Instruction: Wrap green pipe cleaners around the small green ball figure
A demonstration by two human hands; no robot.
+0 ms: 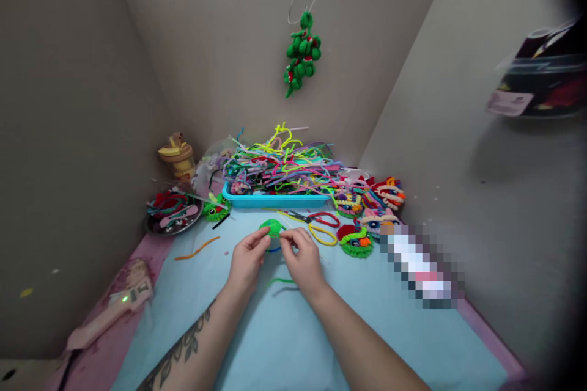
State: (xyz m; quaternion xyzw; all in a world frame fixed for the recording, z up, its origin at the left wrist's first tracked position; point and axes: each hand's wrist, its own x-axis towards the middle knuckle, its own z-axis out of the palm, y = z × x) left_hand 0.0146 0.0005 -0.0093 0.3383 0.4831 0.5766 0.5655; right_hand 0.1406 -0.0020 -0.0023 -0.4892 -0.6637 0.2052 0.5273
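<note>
Over the middle of the blue cloth, my left hand (247,258) pinches the left edge of a fuzzy green pipe-cleaner piece (273,227). My right hand (302,259) is closed too, its thumb and fingertips pinching the right side of that piece. Just below it, a short blue strip (274,250) shows between the hands; whether it is attached I cannot tell. A loose green pipe cleaner (280,281) runs toward the right wrist and is partly hidden there. Scissors (323,223) with red and yellow handles lie open beyond my right hand.
A blue tray (275,201) heaped with pipe cleaners stands at the back. Finished fuzzy bird heads (358,241) sit at right. At left are a metal bowl (197,220), an orange pipe cleaner (197,249) and a pink glue gun (110,314). Green ornaments (302,52) hang from a wall hook.
</note>
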